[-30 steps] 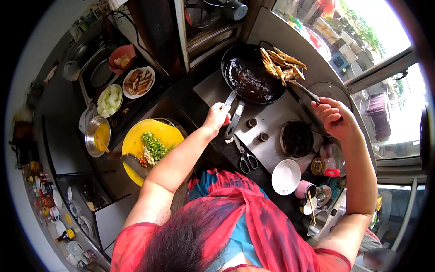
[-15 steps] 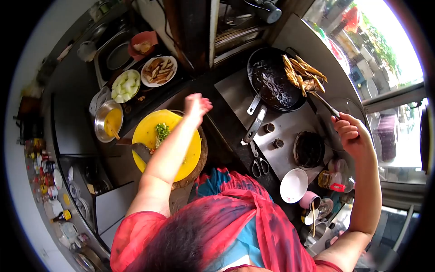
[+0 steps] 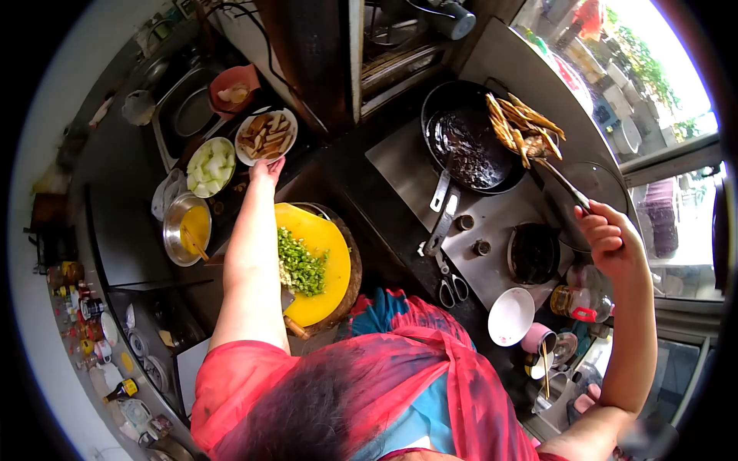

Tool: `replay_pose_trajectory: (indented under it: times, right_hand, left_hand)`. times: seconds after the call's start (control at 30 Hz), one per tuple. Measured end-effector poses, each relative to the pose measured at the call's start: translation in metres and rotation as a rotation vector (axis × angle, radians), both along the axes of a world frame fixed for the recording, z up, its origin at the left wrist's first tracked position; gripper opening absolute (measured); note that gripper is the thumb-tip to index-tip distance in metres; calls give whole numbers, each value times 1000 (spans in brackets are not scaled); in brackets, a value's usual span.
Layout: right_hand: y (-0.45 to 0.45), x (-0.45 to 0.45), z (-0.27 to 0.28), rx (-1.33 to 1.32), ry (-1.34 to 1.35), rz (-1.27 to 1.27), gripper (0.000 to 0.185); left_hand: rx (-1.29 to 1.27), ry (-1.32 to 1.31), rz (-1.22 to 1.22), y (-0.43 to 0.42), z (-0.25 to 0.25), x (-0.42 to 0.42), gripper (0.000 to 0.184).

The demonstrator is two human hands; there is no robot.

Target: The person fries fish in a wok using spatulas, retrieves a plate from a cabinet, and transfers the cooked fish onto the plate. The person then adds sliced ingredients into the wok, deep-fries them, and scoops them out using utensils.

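My left hand (image 3: 266,170) reaches to a white plate (image 3: 243,151) of brown sliced food (image 3: 267,135), its fingers closed at the near rim. With my right hand (image 3: 613,240) I grip the handle of a long-handled scoop (image 3: 563,182) on the far right. Long golden-brown pieces (image 3: 526,127) are piled on its head, which they mostly hide. The pile is held over the right edge of a black frying pan (image 3: 469,146) with shiny dark liquid in it. Below my left forearm, chopped green pieces (image 3: 301,261) lie on a yellow cutting board (image 3: 327,300) with a knife (image 3: 292,315).
Beside the plate are a bowl of pale green chunks (image 3: 210,167) and a metal bowl (image 3: 173,230) of yellow liquid. Scissors (image 3: 453,290), a white bowl (image 3: 511,316), an oil bottle (image 3: 576,303) and a second burner (image 3: 534,253) are on the right counter.
My left hand has moved up and left, from above the cutting board to the plate of sliced food. My right hand still holds the scoop, nearly unmoved. More of the chopped greens shows.
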State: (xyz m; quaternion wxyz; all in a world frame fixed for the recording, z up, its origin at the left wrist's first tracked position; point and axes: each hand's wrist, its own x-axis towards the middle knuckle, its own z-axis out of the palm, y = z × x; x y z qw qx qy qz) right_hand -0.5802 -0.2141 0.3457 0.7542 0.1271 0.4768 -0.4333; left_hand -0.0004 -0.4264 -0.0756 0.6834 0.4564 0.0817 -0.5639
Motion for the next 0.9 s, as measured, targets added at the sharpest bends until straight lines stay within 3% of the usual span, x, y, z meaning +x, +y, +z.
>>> replay_pose_trajectory:
  times: [0.1,0.23,0.3,0.5,0.63,0.73,0.9]
  right_hand:
    - [4,0,-2,-18,21,-2,24]
    - [6,1,-2,3,37,-11,25]
    - [7,0,-4,-12,38,2,26]
    - [12,-8,-11,-43,17,15,22]
    - [12,-12,-15,-57,83,47,18]
    - [13,-13,-15,-61,100,63,17]
    - [26,-21,-21,-81,96,79,17]
  left_hand:
    - [-10,-77,-43,-7,-9,8,53]
    - [8,-111,5,18,26,-23,60]
    - [-3,-136,22,35,34,-35,50]
    - [-302,-207,-289,147,53,-77,60]
    - [-198,-158,-432,209,95,-112,55]
    - [-286,-107,-614,211,124,-128,50]
    - [-417,-399,-872,144,189,-173,42]
